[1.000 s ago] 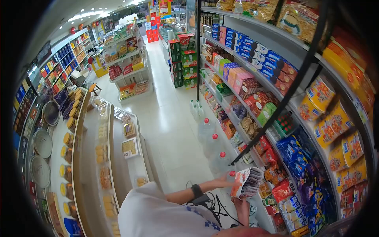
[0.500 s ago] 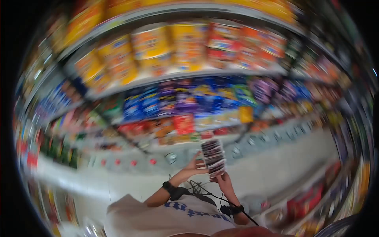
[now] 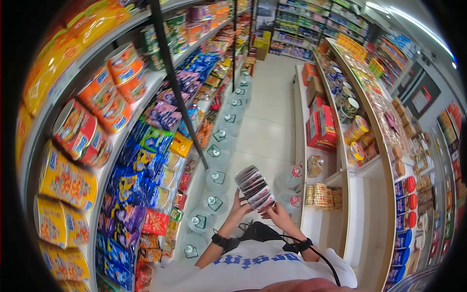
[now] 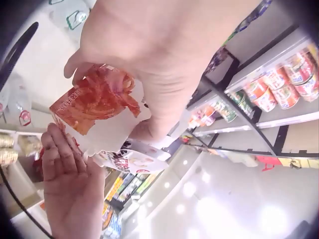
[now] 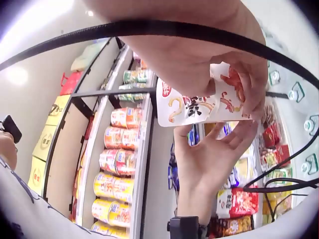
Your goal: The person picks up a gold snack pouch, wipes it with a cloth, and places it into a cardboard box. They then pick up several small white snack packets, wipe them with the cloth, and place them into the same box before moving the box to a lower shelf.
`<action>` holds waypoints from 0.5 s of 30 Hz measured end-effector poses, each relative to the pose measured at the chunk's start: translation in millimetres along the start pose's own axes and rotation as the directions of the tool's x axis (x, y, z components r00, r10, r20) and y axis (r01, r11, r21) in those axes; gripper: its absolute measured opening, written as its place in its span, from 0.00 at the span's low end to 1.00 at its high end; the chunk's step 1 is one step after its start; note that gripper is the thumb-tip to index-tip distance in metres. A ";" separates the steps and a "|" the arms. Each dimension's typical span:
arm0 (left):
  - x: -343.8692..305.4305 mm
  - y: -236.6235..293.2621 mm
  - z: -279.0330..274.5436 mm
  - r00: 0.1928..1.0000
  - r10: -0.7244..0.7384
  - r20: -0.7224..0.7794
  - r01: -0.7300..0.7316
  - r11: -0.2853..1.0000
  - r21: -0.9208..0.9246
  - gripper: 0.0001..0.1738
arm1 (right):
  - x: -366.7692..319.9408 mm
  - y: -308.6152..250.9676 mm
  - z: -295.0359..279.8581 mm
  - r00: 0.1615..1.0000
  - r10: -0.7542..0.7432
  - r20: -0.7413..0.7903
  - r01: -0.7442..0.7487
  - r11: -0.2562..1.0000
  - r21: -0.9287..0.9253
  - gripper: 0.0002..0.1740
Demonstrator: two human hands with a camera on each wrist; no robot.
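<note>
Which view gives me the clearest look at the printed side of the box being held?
The right wrist view: the white printed side of the box faces that camera, though the right hand covers part. The head view shows mainly the row of packets in it; the left wrist view, mostly torn red-and-white card.

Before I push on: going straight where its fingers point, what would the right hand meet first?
The printed carton at the fingertips of the right hand; beyond it, probably the left hand, though depth is unclear.
</note>
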State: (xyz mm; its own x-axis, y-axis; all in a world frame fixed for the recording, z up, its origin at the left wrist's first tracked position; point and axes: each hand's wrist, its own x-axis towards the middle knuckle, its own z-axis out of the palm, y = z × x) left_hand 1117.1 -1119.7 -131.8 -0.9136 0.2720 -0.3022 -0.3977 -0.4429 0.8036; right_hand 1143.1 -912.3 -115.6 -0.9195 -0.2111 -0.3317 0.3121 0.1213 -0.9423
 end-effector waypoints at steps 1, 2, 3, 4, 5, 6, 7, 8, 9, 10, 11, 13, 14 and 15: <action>11.6 3.2 4.1 0.999 0.014 0.050 -0.015 1.000 0.008 0.59 | 0.9 1.9 -5.2 0.999 -0.002 -0.037 0.003 1.000 0.031 0.19; 21.9 5.1 7.6 0.997 0.007 0.080 -0.010 0.999 0.035 0.59 | 1.6 7.0 -11.8 0.997 -0.003 -0.071 0.008 0.998 0.064 0.20; 35.9 6.0 8.6 0.992 0.010 0.123 -0.017 0.998 0.060 0.59 | 3.4 3.3 -15.6 0.995 -0.003 -0.104 0.013 0.996 0.094 0.20; 51.3 5.2 9.6 0.987 0.012 0.163 -0.025 0.996 0.081 0.58 | 3.4 0.2 -20.3 0.987 0.020 -0.157 -0.005 0.995 0.096 0.21; 66.2 4.2 11.9 0.979 0.013 0.202 -0.034 0.994 0.100 0.58 | 3.7 -3.3 -25.2 0.984 0.022 -0.179 -0.014 0.999 0.046 0.21; 78.3 11.7 19.5 0.963 0.051 0.263 -0.081 0.991 0.104 0.57 | 6.2 -10.6 -31.2 0.979 0.020 -0.202 -0.022 1.000 -0.005 0.20; 91.7 19.6 28.0 0.957 0.046 0.287 -0.085 0.989 0.123 0.57 | 11.5 -16.3 -39.7 0.974 0.016 -0.227 -0.029 0.998 -0.055 0.20; 105.0 26.6 37.5 0.950 0.038 0.308 -0.087 0.985 0.147 0.56 | 18.5 -18.4 -50.8 0.971 -0.010 -0.237 0.001 0.999 -0.038 0.21; 120.1 34.5 46.5 0.944 0.030 0.330 -0.091 0.981 0.171 0.56 | 27.0 -20.3 -61.9 0.968 -0.036 -0.247 0.032 0.999 -0.022 0.22; 137.8 41.1 54.7 0.944 0.011 0.329 -0.075 0.980 0.183 0.55 | 36.7 -22.2 -73.8 0.965 -0.063 -0.254 0.064 0.998 -0.007 0.24; 155.2 46.5 62.5 0.946 -0.009 0.323 -0.057 0.979 0.194 0.53 | 45.2 -23.7 -85.7 0.962 -0.088 -0.259 0.094 0.996 0.008 0.25; 189.0 50.6 75.8 0.945 -0.045 0.323 -0.001 0.990 0.140 0.51 | 60.8 -45.0 -117.3 0.974 -0.138 -0.181 0.137 0.990 -0.022 0.24; 206.2 53.6 80.5 0.942 -0.058 0.332 0.036 0.997 0.074 0.50 | 67.3 -54.3 -135.3 0.978 -0.160 -0.137 0.156 0.987 -0.040 0.24; 226.6 60.5 88.7 0.936 -0.062 0.346 0.062 0.998 0.011 0.49 | 78.1 -61.3 -153.6 0.978 -0.167 -0.127 0.166 0.986 -0.013 0.23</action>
State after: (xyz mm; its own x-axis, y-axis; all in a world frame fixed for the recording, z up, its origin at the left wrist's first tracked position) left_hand 893.5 -1009.1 -106.2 -0.8010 0.5780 -0.1556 -0.4530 -0.4154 0.7888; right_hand 1015.5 -787.2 -76.7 -0.9814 -0.1037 -0.1614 0.1515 0.0974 -0.9836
